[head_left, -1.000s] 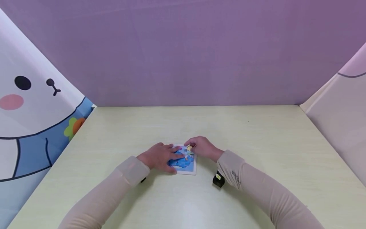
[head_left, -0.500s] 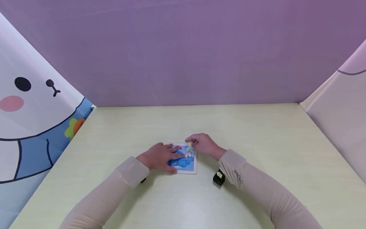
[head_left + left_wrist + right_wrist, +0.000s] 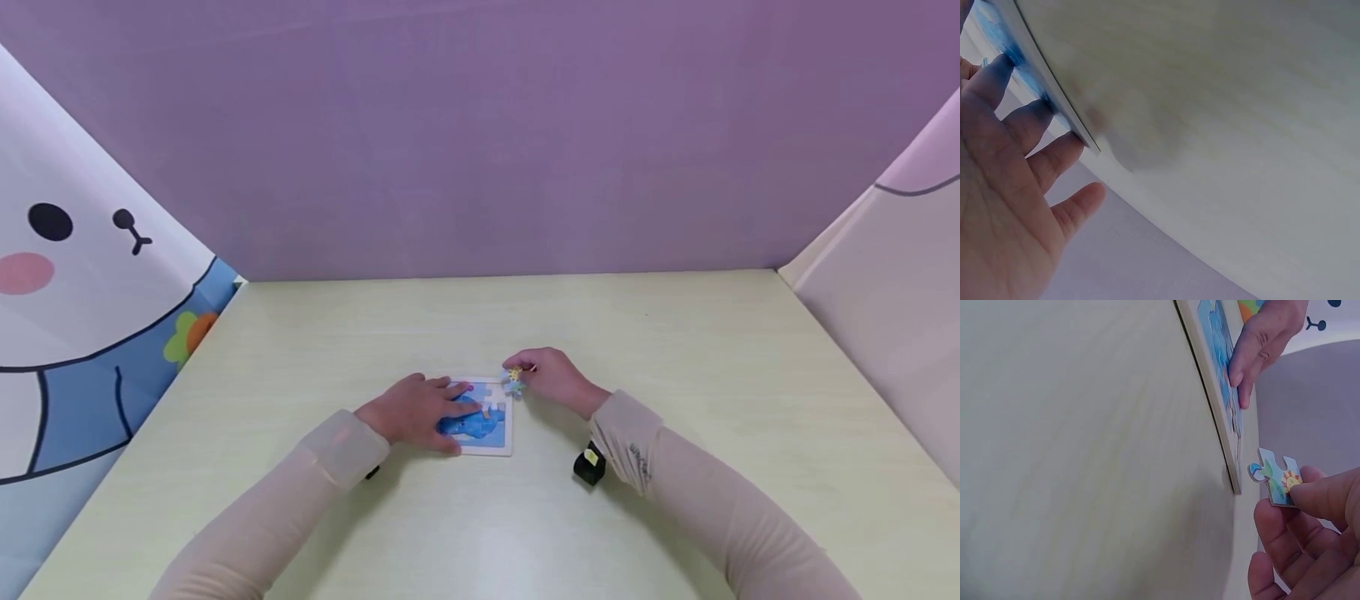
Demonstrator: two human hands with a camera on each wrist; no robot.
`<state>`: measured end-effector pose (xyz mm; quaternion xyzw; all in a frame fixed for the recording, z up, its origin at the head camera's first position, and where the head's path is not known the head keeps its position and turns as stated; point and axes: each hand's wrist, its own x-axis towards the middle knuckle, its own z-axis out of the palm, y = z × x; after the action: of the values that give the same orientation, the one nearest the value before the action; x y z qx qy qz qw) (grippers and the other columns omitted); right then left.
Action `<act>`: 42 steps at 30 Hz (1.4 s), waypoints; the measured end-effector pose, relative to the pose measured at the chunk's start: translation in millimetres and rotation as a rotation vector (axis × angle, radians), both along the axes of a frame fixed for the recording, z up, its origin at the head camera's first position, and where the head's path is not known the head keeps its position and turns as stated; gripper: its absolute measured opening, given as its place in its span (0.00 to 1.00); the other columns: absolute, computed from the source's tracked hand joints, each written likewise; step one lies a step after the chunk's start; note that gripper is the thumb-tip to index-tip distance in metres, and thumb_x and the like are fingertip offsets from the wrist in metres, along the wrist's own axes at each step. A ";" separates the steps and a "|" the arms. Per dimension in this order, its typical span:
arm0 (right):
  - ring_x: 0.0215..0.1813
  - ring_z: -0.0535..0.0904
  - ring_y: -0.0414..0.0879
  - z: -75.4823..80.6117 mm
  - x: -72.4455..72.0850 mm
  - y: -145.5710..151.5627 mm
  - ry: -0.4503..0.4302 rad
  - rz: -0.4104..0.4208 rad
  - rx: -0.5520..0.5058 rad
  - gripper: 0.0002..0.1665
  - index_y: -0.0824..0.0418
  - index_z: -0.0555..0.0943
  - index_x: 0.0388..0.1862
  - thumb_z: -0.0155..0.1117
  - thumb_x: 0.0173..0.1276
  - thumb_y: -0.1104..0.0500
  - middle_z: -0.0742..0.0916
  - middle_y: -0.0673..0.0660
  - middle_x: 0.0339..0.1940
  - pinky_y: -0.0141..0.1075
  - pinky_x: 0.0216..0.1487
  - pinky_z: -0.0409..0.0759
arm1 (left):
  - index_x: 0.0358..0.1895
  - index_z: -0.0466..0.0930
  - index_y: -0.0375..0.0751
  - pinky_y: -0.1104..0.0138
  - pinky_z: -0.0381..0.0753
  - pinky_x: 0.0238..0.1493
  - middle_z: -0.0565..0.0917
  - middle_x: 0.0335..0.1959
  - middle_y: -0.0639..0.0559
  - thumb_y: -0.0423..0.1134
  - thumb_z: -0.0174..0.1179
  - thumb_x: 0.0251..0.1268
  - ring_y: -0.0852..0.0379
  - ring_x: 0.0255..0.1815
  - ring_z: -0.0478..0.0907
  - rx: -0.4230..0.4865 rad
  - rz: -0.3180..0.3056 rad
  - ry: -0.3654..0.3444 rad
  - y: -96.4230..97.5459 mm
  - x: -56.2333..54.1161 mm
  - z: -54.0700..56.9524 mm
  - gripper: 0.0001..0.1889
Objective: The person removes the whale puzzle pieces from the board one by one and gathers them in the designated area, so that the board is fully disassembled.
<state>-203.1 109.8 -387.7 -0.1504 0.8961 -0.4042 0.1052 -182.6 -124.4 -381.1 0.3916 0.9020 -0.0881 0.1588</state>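
Observation:
A framed jigsaw puzzle (image 3: 480,427) with a blue animal picture and a white rim lies flat on the table. Across its left side rests my left hand (image 3: 416,412), fingers spread and straight, the fingertips touching the picture in the left wrist view. My right hand (image 3: 553,379) pinches a puzzle piece (image 3: 1277,478) between thumb and fingers, just off the frame's upper right corner. The piece shows a yellow sun and green leaves. At the upper right of the puzzle is a gap in the picture. My left hand hides part of the puzzle.
The pale wooden table (image 3: 360,325) reaches back to a purple wall (image 3: 495,150). Cartoon-printed cloth (image 3: 90,333) hangs on the left, and a pale cloth panel (image 3: 885,300) on the right. A small black box (image 3: 589,464) is under my right wrist.
My right hand has lifted the puzzle piece out of the puzzle's upper right corner and moved right with it. My left hand stays on the frame.

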 end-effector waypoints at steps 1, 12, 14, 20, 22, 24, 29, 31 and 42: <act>0.52 0.79 0.52 0.1 0.0 1.3 0.003 -0.003 0.005 0.16 0.66 0.83 0.50 0.55 0.67 0.74 0.85 0.60 0.50 0.43 0.53 0.76 | 0.72 0.63 0.61 0.48 0.67 0.61 0.62 0.73 0.51 0.65 0.55 0.60 0.44 0.71 0.61 0.005 0.000 -0.001 -0.4 0.0 -0.3 0.36; 0.51 0.78 0.54 3.5 -0.8 20.6 0.037 -0.014 0.006 0.17 0.68 0.82 0.50 0.54 0.66 0.75 0.85 0.62 0.50 0.45 0.53 0.76 | 0.72 0.63 0.60 0.46 0.65 0.62 0.62 0.73 0.50 0.64 0.55 0.60 0.43 0.71 0.60 0.016 0.011 -0.026 -2.7 -1.0 2.0 0.36; 0.51 0.78 0.55 4.2 -0.7 25.2 0.044 -0.015 0.004 0.16 0.69 0.82 0.50 0.53 0.66 0.75 0.85 0.63 0.50 0.46 0.54 0.76 | 0.72 0.63 0.60 0.46 0.65 0.62 0.62 0.73 0.50 0.64 0.55 0.61 0.43 0.71 0.60 0.019 0.014 -0.029 -2.5 -1.0 1.9 0.36; 0.50 0.78 0.54 5.4 -2.0 39.4 0.036 -0.032 0.010 0.16 0.69 0.82 0.51 0.54 0.66 0.73 0.85 0.63 0.51 0.44 0.51 0.77 | 0.72 0.63 0.59 0.47 0.65 0.62 0.62 0.73 0.50 0.63 0.56 0.61 0.43 0.71 0.60 0.029 0.023 -0.036 -3.2 -1.0 1.0 0.35; 0.48 0.78 0.54 5.1 -2.8 45.7 0.037 -0.041 0.009 0.16 0.69 0.81 0.51 0.54 0.67 0.73 0.85 0.63 0.51 0.43 0.48 0.77 | 0.72 0.64 0.59 0.46 0.65 0.62 0.62 0.73 0.49 0.62 0.56 0.60 0.42 0.71 0.60 0.037 0.027 -0.038 -3.8 -1.0 0.7 0.35; 0.47 0.78 0.54 4.0 -3.7 53.5 0.041 -0.045 0.005 0.16 0.70 0.81 0.51 0.54 0.67 0.73 0.84 0.64 0.50 0.42 0.46 0.77 | 0.71 0.64 0.58 0.46 0.65 0.62 0.62 0.73 0.49 0.62 0.57 0.60 0.42 0.71 0.60 0.048 0.031 -0.041 -4.5 -0.6 0.3 0.35; 0.46 0.78 0.55 -1.4 -5.8 76.8 0.052 -0.073 0.004 0.17 0.72 0.80 0.52 0.53 0.66 0.74 0.84 0.67 0.49 0.40 0.43 0.77 | 0.71 0.65 0.57 0.46 0.65 0.61 0.63 0.73 0.48 0.61 0.57 0.60 0.42 0.70 0.61 0.071 0.030 -0.037 -5.4 -0.3 -1.8 0.35; 0.47 0.78 0.56 -2.8 -5.7 85.2 0.057 -0.086 0.009 0.17 0.73 0.79 0.52 0.52 0.66 0.73 0.84 0.67 0.49 0.41 0.43 0.77 | 0.71 0.65 0.57 0.46 0.66 0.61 0.63 0.72 0.48 0.61 0.58 0.60 0.41 0.70 0.61 0.075 0.027 -0.033 -5.0 -0.6 -2.3 0.35; 0.47 0.77 0.56 -7.7 -0.6 128.1 0.057 -0.176 0.037 0.18 0.71 0.79 0.55 0.50 0.68 0.71 0.83 0.68 0.51 0.39 0.42 0.75 | 0.71 0.65 0.57 0.46 0.66 0.61 0.63 0.73 0.48 0.61 0.57 0.60 0.42 0.70 0.61 0.071 0.021 -0.036 -4.3 -1.4 -1.2 0.35</act>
<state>-203.7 237.9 -395.4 -0.0804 0.9158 -0.3908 0.0466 -184.0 -128.8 -382.3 0.3889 0.9057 -0.0473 0.1622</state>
